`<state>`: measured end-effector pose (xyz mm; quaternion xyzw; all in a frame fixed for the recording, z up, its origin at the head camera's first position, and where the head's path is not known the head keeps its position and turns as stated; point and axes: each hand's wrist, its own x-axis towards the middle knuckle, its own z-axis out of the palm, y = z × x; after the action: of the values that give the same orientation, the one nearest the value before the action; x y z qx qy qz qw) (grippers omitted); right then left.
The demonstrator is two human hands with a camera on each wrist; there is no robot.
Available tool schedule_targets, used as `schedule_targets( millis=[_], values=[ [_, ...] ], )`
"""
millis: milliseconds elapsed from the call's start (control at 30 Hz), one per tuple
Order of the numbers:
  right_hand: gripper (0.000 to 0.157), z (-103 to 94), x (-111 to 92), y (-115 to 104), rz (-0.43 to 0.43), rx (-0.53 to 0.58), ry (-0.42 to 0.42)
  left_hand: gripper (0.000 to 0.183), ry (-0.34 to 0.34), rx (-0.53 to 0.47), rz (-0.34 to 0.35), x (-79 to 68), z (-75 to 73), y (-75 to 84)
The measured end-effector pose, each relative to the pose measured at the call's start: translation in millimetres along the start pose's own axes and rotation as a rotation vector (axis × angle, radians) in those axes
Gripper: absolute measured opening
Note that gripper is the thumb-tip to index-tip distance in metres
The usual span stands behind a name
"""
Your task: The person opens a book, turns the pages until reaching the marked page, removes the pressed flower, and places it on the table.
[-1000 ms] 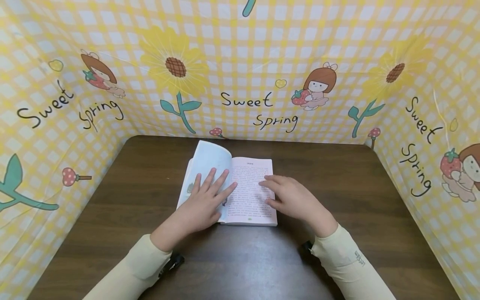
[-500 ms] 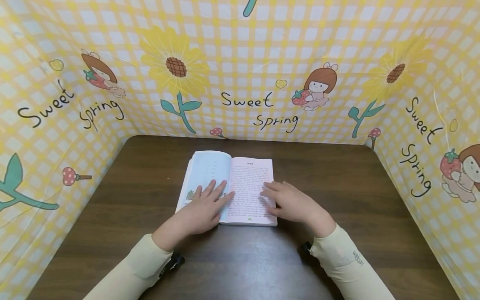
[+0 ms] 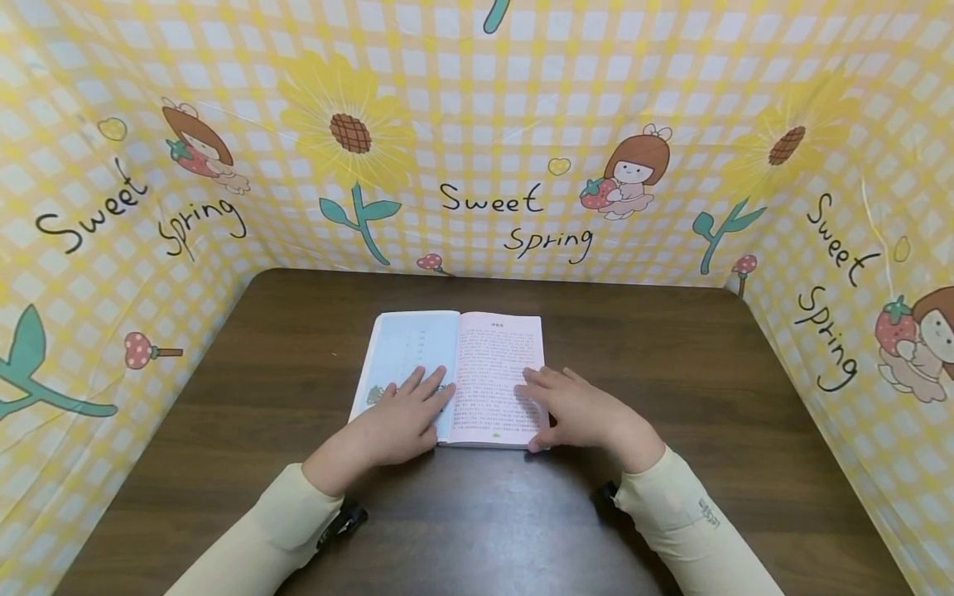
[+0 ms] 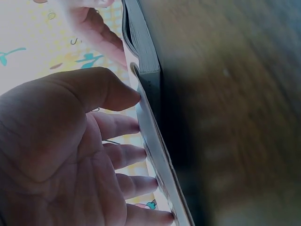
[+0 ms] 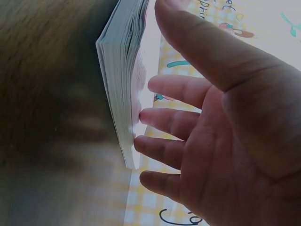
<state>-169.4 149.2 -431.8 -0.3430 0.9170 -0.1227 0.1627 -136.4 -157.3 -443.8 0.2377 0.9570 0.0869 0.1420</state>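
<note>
An open book (image 3: 488, 372) lies on the table in the head view, its left page pale blue with a small drawing, its right page pink and full of printed text. My left hand (image 3: 395, 418) rests spread on the lower part of the blue page. In the left wrist view its fingertips (image 4: 146, 153) press on the thin left-hand stack of pages. Over the right edge of the pink page lies my right hand (image 3: 589, 410). The right wrist view has its straight fingers (image 5: 164, 122) against that page, beside the thick page block (image 5: 117, 80), thumb held apart.
The brown wooden table (image 3: 671, 348) extends around the book on all sides. A yellow checked cloth (image 3: 477, 141) with sunflowers and cartoon girls stands as a wall behind and at both sides. Dark wrist straps show below both cuffs.
The blue page, raised and curved a second ago, now lies flat. My left hand has slid down it toward me. My right hand has shifted slightly down along the pink page's edge.
</note>
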Motion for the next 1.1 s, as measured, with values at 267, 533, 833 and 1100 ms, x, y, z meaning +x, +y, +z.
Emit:
schedule_targets(
  millis=[267,533,833,1100],
  values=[
    [0.089,3.5,1.2,0.2,0.035,-0.014,-0.045,0.072,0.004,-0.011,-0.009,0.2,1.6,-1.8],
    [0.089,3.3,2.1,-1.3,0.027,-0.024,-0.043,0.091,-0.005,0.002,-0.011,1.2,1.5,-1.2],
    [0.073,-1.8,-0.2,-0.5,-0.007,-0.039,-0.034,0.09,-0.001,0.012,-0.016,2.2,3.2,-1.7],
    [0.016,-10.9,-5.6,-3.9,-0.136,-0.07,0.003,0.089,-0.005,0.001,-0.02,2.6,1.4,-1.5]
  ],
)
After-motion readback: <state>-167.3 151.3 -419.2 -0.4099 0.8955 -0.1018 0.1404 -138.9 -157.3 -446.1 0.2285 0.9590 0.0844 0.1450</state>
